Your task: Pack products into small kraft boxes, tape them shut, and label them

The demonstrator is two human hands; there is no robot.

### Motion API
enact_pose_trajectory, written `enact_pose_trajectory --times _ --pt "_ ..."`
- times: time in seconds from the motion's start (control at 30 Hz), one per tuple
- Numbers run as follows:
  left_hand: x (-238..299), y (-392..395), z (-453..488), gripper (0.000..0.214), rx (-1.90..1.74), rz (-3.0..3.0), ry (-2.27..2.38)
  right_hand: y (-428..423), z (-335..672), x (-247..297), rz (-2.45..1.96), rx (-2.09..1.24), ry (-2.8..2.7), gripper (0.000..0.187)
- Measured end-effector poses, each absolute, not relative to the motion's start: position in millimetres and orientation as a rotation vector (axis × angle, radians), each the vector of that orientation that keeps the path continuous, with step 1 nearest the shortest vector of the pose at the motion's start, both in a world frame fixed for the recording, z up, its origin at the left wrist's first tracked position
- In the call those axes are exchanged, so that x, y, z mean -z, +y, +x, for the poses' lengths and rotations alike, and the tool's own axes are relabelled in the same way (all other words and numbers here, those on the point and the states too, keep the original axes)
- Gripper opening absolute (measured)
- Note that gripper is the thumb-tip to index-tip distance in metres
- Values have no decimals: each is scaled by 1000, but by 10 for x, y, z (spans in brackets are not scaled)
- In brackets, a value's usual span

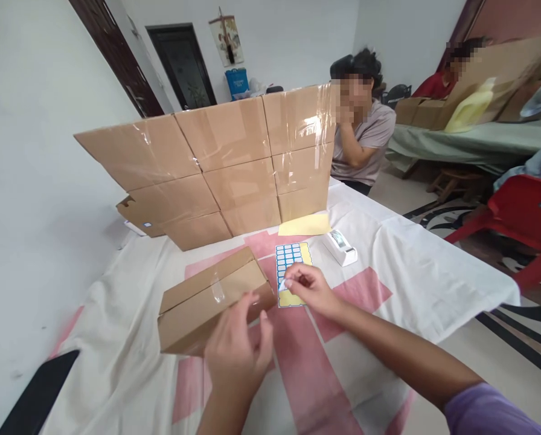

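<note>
My right hand (310, 289) pinches a small white sticker label (283, 284) between thumb and finger, just over a label sheet (293, 298). The sheet is yellow where labels are gone and has several rows of blue-edged white labels. My left hand (241, 341) is nearer, thumb and fingers apart, with nothing in it. It is in front of the near side of a closed brown cardboard box (207, 296); whether it touches the box I cannot tell. A strip of clear tape lies across the box's top seam.
Behind the box stands a wall of taped cardboard boxes (238, 172). A yellow paper strip (304, 225) and a white handheld device (340, 248) lie right of centre on the tablecloth (365, 229). Beyond the table's far right side sits a person (365, 139); a red chair (519, 223) stands at right.
</note>
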State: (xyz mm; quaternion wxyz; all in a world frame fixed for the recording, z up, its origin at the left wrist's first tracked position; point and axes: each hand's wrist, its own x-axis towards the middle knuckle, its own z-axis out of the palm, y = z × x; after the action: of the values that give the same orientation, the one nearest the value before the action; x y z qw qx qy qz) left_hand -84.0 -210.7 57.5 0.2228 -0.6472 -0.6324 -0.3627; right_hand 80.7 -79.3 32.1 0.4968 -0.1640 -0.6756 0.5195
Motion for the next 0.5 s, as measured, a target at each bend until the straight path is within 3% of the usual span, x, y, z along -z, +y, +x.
enact_pose_trajectory --times 0.23,0.5 --pt "-659 -1892 -1650 72 488 -1925 -1849 -541 682 -79 -617 -1820 -1333 41" --pt "-724 -2028 -1986 81 539 -2084 -1719 -613 595 75 -602 -2084 -1359 37"
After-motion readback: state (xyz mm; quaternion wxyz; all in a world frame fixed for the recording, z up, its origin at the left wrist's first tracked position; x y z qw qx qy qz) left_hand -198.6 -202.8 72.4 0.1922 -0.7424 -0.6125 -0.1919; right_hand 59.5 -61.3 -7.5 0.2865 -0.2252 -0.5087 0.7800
